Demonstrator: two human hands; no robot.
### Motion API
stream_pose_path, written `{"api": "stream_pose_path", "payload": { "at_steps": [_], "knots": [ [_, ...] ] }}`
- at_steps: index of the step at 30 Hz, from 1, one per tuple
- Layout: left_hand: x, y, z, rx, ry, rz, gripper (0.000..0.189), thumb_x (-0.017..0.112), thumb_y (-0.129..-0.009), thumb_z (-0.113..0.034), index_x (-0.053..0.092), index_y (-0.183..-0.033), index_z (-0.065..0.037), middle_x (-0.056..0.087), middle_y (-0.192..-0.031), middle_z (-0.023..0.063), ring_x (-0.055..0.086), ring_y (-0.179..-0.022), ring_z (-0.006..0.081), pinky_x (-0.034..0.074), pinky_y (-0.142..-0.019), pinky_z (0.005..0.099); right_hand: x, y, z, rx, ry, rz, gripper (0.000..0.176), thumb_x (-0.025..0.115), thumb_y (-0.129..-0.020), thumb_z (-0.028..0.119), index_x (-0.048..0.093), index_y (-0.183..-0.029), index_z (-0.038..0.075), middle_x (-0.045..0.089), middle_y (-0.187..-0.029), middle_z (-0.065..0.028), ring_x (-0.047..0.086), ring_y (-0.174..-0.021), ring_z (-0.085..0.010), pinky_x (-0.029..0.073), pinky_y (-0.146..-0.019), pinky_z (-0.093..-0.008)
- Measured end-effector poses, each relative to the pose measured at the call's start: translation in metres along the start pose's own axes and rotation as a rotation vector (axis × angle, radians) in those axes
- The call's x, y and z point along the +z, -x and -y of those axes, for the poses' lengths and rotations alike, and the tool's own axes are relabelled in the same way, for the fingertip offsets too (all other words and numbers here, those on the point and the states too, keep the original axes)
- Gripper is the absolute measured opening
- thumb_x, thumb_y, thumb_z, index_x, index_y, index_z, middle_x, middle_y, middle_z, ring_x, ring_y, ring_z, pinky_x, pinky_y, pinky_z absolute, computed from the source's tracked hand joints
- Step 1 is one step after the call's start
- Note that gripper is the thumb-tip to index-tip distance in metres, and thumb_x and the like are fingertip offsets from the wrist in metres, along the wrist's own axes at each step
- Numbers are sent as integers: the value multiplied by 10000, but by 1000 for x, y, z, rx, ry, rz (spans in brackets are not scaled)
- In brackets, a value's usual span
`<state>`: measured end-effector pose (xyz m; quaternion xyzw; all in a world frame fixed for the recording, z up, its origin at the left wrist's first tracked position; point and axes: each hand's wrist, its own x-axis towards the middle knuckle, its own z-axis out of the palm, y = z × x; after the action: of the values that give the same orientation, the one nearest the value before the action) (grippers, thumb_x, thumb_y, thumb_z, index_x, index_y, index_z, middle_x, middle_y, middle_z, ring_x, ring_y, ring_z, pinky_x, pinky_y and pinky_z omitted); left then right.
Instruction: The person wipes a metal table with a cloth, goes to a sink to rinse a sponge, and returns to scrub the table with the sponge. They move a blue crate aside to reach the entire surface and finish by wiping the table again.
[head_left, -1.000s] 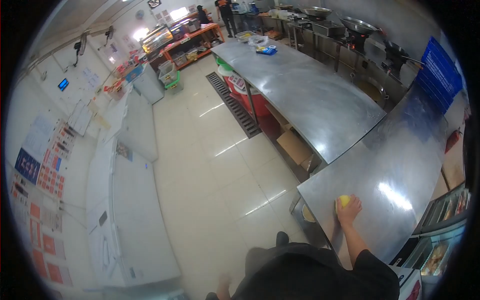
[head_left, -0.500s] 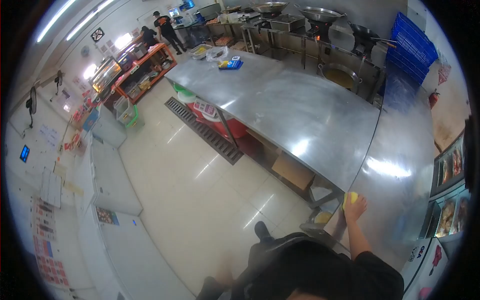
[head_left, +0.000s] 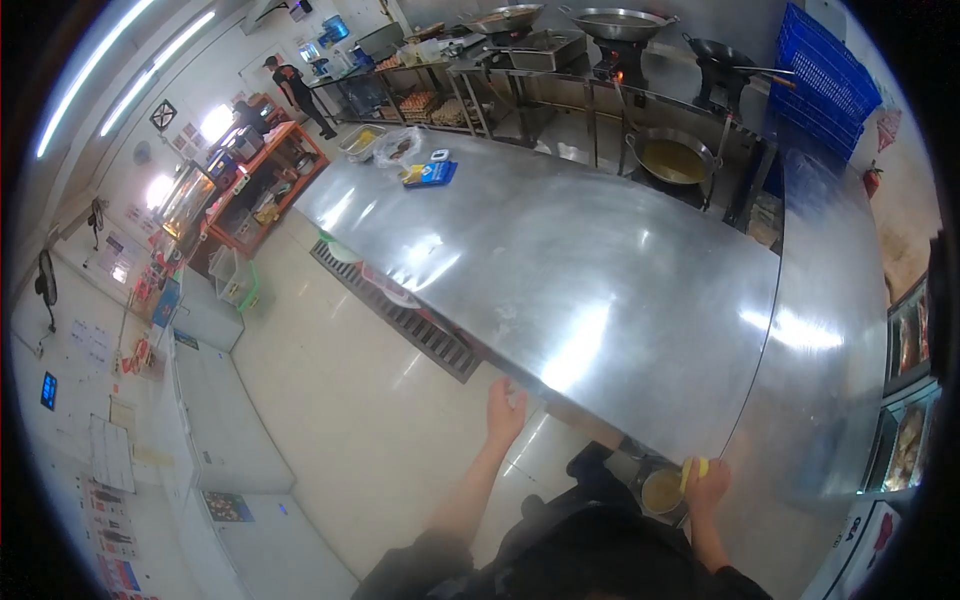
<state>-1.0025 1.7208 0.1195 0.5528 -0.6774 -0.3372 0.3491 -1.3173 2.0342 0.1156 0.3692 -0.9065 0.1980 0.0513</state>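
Observation:
My right hand (head_left: 708,484) is closed around a yellow sponge (head_left: 694,476) at the near corner where two steel tables meet. Below the sponge, partly under the table edge, is a round container (head_left: 661,491) with something yellowish in it. My left hand (head_left: 506,412) is raised beside the long edge of the steel table (head_left: 560,250), its fingers curled; whether something small and pale is in it cannot be made out. A blue and yellow packet (head_left: 430,174) lies on the far part of the table, next to a clear plastic bag (head_left: 398,147).
Woks (head_left: 622,24) stand on burners at the back, with a pan of oil (head_left: 672,160) lower down. Blue crates (head_left: 822,85) are stacked at the right. White freezers (head_left: 230,410) line the left. A person (head_left: 297,93) stands far off at the upper left.
My left hand has come up from low in the view to the table's edge. My right hand, still on the sponge, is slightly lower in the frame. The camera view has shifted.

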Motion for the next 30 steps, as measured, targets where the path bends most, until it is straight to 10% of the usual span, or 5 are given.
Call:
{"api": "stream_pose_path", "payload": {
  "at_steps": [8, 10, 20, 27, 30],
  "knots": [
    [99, -103, -50, 220, -485, -123, 583, 582, -834, -251, 374, -1287, 52, 410, -1268, 285, 403, -1176, 409, 299, -1001, 493, -2, -3, -63, 447, 80, -211, 334, 543, -886, 286, 539, -746, -17, 523, -740, -195, 519, -718, -377, 399, -625, -472],
    [111, -116, -46, 219, -410, -61, 606, 560, -844, -282, 355, -1309, 49, 357, -1319, 316, 315, -1242, 448, 191, -1045, 549, 1, -31, -89, 915, 136, -389, 353, 522, -909, 310, 537, -771, -14, 518, -706, -189, 515, -698, -382, 399, -619, -479],
    [122, -123, -37, 237, -803, 82, 653, 541, -876, -322, 294, -1347, 55, 247, -1405, 285, 232, -1293, 435, 137, -1050, 572, 42, -181, 17, 4, 16, -333, 239, 613, -761, 236, 517, -779, 17, 492, -798, -203, 471, -744, -387, 368, -655, -485],
    [129, -133, -42, 251, -817, 164, 635, 453, -914, -386, 302, -1338, 62, 227, -1408, 292, 239, -1276, 441, 157, -1038, 566, 107, -476, -92, 47, 462, -296, 258, 481, -858, 264, 591, -802, 37, 578, -772, -149, 553, -729, -314, 418, -647, -467],
    [128, -139, -32, 240, -884, 143, 648, 442, -914, -401, 297, -1342, 63, 205, -1427, 287, 205, -1314, 431, 112, -1063, 573, 109, -471, -96, 55, 308, -304, 207, 523, -830, 238, 580, -820, 39, 565, -795, -145, 544, -757, -331, 410, -644, -467]
  ]
}}
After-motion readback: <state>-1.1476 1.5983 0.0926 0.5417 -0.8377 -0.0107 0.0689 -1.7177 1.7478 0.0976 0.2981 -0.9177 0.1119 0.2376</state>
